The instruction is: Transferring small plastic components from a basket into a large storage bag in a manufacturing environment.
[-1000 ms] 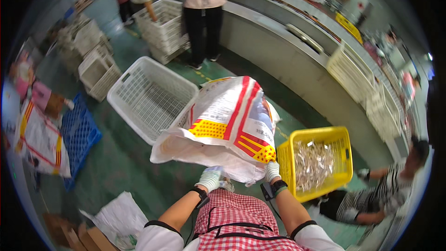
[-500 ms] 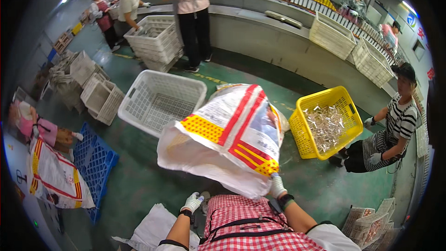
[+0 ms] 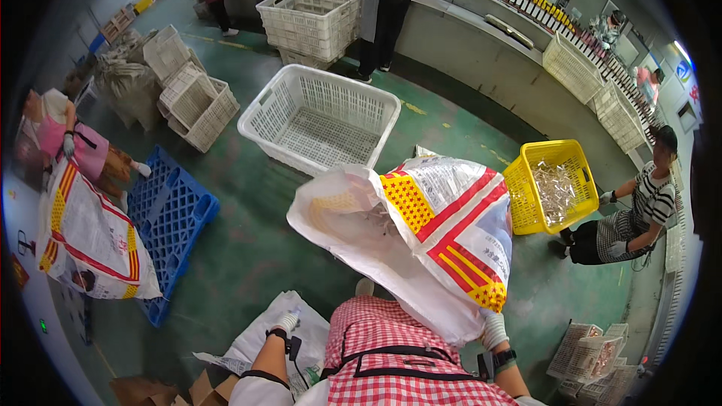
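Note:
A large white woven sack (image 3: pixel 451 218) with red stripes and yellow patches leans in front of me, its mouth gaping to the left. Some contents show dimly inside. My gloved right hand (image 3: pixel 495 332) is closed on the rim at the sack's lower right corner, its fingers partly hidden. My gloved left hand (image 3: pixel 286 321) is apart from the sack, fingers loosely extended and holding nothing that I can see. Below it, a crumpled white sack (image 3: pixel 248 346) lies on the floor. Just beyond the big sack stands a white plastic basket (image 3: pixel 323 128) with nothing in it.
A yellow basket (image 3: pixel 519 199) of small shiny pieces stands right, beside a person in stripes (image 3: pixel 650 195). Left are a blue pallet (image 3: pixel 169 218) and a person in pink (image 3: pixel 83 139) with another sack (image 3: pixel 94 237). Stacked crates (image 3: pixel 312 22) stand before the conveyor (image 3: pixel 474 37).
The view has turned left. My left hand has moved down and left, over the crumpled sack. The big sack's mouth gapes wider, and my right hand keeps its hold on the rim.

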A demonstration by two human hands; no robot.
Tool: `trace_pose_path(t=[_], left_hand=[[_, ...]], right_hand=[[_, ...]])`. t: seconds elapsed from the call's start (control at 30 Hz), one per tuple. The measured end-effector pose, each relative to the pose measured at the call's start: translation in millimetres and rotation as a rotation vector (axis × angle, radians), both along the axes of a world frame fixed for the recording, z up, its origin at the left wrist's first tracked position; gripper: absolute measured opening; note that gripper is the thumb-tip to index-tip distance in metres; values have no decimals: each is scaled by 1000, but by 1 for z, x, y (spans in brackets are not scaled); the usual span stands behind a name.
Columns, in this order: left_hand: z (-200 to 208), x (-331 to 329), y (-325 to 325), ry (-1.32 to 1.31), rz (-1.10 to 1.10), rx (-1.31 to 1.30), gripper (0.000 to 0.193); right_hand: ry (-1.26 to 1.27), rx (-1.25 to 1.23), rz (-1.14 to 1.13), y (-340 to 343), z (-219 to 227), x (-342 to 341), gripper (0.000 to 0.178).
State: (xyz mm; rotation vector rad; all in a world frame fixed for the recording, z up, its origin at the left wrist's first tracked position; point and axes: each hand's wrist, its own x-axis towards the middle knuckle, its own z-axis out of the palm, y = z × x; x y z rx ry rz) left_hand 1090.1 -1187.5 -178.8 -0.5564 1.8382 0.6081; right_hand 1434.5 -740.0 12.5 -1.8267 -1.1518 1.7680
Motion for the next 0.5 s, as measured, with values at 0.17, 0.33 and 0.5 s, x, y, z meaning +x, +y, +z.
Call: trace_pose_path(t=[0.17, 0.33, 0.5], left_hand=[[37, -39, 48, 233, 11, 53, 88], [54, -109, 92, 758, -76, 103, 107], [83, -140, 117, 639, -1161, -363, 112]], right_hand=[[168, -166, -172, -68, 42, 55, 31], [62, -71, -157, -117, 88, 80, 36], [82, -51, -263, -163, 122, 74, 38]])
